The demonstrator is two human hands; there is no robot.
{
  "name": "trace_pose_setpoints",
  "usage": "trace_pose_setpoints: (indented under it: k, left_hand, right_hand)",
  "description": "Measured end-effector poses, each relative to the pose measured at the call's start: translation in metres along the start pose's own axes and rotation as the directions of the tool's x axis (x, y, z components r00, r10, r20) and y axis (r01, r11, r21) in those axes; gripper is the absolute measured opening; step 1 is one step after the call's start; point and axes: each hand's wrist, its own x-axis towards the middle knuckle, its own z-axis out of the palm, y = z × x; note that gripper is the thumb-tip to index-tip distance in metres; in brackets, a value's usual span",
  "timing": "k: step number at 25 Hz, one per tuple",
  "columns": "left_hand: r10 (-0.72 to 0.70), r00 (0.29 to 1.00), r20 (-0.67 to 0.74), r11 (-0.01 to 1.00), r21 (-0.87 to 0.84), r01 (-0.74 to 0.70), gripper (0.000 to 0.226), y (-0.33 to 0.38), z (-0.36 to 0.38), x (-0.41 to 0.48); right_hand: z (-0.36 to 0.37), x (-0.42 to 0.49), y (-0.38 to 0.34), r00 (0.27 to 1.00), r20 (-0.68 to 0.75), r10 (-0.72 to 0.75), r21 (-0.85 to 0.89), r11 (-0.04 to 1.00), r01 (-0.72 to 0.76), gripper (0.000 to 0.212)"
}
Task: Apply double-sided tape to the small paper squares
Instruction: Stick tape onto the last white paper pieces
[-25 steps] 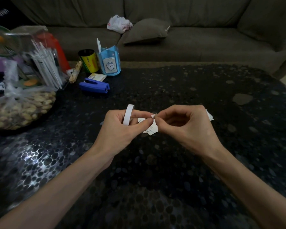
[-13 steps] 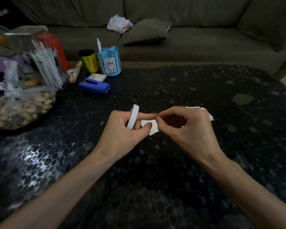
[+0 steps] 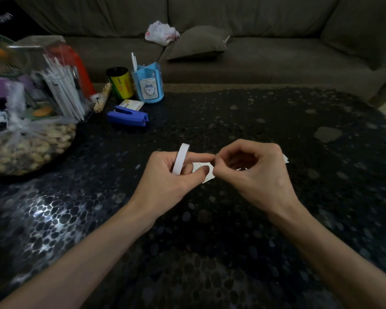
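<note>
A white roll of double-sided tape (image 3: 181, 158) hangs like a ring around a finger of my left hand (image 3: 169, 175). That hand's thumb and forefinger pinch a small white paper square (image 3: 206, 175) held just above the dark table. My right hand (image 3: 252, 172) meets it from the right, its curled fingertips pinching at the square's upper edge. More small paper squares (image 3: 285, 158) lie on the table behind my right hand, mostly hidden by it.
A blue stapler (image 3: 128, 115), a blue pen holder (image 3: 148, 85) and a yellow can (image 3: 120, 82) stand at the back left. A bag of nuts (image 3: 25, 148) and a clear container of white sticks (image 3: 60, 85) crowd the left edge. A sofa (image 3: 254, 52) runs behind the table.
Both hands have shifted slightly right and the tape roll has tilted a little. The grip on the paper square is the same.
</note>
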Motion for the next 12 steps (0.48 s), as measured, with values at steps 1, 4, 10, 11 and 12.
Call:
trace_pose_setpoints:
  k: [1,4,10,11,12]
  left_hand:
    - [-0.011,1.0,-0.003,0.999,-0.036,0.011,0.025,0.0002,-0.0001,0.0001]
    - [-0.062,0.998,0.011,0.985,-0.161,0.063,0.02,0.001,-0.0011,-0.0006]
    - [-0.115,0.993,0.031,0.946,-0.3,0.119,0.016,0.0003,-0.0009,-0.0011]
    - [-0.114,0.993,0.032,0.944,-0.308,0.118,0.016,0.0005,-0.0006,-0.0013]
    - [-0.118,0.993,0.033,0.941,-0.317,0.122,0.015,0.0003,-0.0008,-0.0013]
  right_hand:
    - [-0.0006,0.0007,-0.0011,0.999,0.008,0.041,0.064,0.997,-0.041,0.005]
    - [-0.001,0.002,-0.0033,0.99,0.047,0.131,0.225,0.964,-0.139,0.003]
    - [0.0032,0.0032,-0.0021,0.975,0.074,0.211,0.409,0.885,-0.223,0.009]
    - [0.0033,0.0031,-0.0022,0.974,0.077,0.212,0.416,0.881,-0.224,0.008]
    - [0.0033,0.0032,-0.0027,0.974,0.078,0.213,0.42,0.879,-0.226,0.007]
